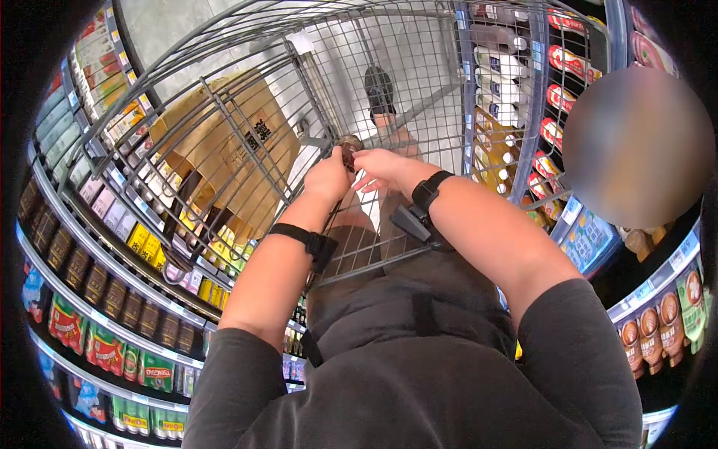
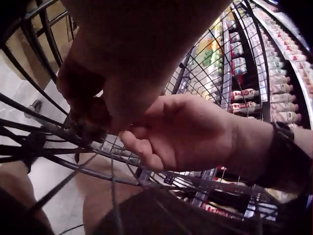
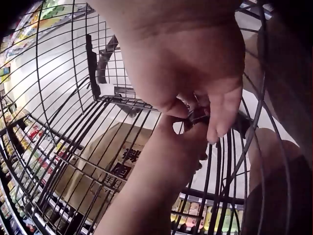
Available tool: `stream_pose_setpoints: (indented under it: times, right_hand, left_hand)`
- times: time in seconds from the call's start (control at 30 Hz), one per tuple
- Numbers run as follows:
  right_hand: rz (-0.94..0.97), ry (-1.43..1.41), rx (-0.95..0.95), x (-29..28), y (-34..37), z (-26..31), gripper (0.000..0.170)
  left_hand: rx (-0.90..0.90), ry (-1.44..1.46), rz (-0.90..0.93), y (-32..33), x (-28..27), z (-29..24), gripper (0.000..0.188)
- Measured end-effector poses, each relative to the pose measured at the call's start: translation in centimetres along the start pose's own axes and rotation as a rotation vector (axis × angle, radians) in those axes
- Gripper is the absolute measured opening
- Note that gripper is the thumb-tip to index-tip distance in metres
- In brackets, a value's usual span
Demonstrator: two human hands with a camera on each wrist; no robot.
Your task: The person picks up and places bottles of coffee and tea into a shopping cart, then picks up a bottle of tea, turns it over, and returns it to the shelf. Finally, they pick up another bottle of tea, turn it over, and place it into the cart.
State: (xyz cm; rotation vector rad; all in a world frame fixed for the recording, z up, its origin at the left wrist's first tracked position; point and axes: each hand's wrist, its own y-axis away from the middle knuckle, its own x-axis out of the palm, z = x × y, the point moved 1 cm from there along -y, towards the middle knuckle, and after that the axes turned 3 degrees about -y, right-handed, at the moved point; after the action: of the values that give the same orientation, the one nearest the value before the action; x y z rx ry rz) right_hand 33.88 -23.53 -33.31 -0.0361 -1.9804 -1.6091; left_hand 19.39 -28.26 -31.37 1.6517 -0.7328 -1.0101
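Observation:
Both hands meet over the wire shopping cart (image 1: 419,112) at a small dark brown, bottle-shaped item (image 1: 348,142). My left hand (image 1: 327,178) grips it from the left, fingers wrapped about it. From the other side, the thumb and forefinger of my right hand (image 1: 383,166) pinch it, while the remaining fingers extend loosely below. In the right wrist view a dark reddish bit of the item (image 3: 199,115) shows between the hands; the rest is hidden by fingers. The left wrist view has it in deep shadow beside the right hand (image 2: 181,132).
A brown paper bag (image 1: 232,138) with dark printing is seen through the cart's wires on the left. Shelves of cans and boxes (image 1: 112,299) curve along the left. Bottles (image 1: 553,127) line shelves on the right, beside a blurred round patch. A foot (image 1: 379,88) shows on the floor.

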Motion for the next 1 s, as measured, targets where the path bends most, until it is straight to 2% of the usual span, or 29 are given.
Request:
stream_pose_setpoints:
  times: [0.1, 0.23, 0.4, 0.47, 0.53, 0.6, 0.83, 1.0]
  right_hand:
    - [0.038, 0.004, -0.003, -0.4, -0.5, -0.1, 0.066]
    - [-0.021, 0.043, -0.014, -0.3, 0.4, 0.0, 0.063]
    - [0.032, 0.106, -0.058, -1.0, 2.6, 0.7, 0.061]
    - [-0.111, 0.030, -0.091, -1.9, 2.5, -0.1, 0.060]
    - [-0.066, 0.004, -0.118, -2.4, 4.1, 0.4, 0.060]
    - [-0.169, -0.055, -0.212, -2.3, 6.0, 0.3, 0.060]
    - [-0.136, -0.142, -0.464, -1.2, 14.7, -0.3, 0.050]
    - [-0.127, -0.168, -0.633, 1.7, 22.1, -4.0, 0.050]
  left_hand:
    - [-0.017, -0.007, 0.041, 0.1, -0.5, -0.1, 0.061]
    - [-0.038, -0.046, 0.067, 0.6, -0.9, -0.5, 0.059]
    - [-0.054, -0.105, 0.039, 2.3, -2.0, -1.0, 0.056]
    - [-0.068, -0.095, 0.005, 3.5, -2.5, -0.7, 0.057]
    - [-0.052, -0.058, -0.064, 5.6, -4.0, -0.5, 0.062]
    - [-0.014, -0.040, -0.137, 8.3, -5.4, -0.1, 0.062]
    - [0.328, 0.120, -0.496, 19.3, -8.3, 3.9, 0.040]
    - [0.449, 0.233, -0.541, 27.7, -9.2, 8.3, 0.040]
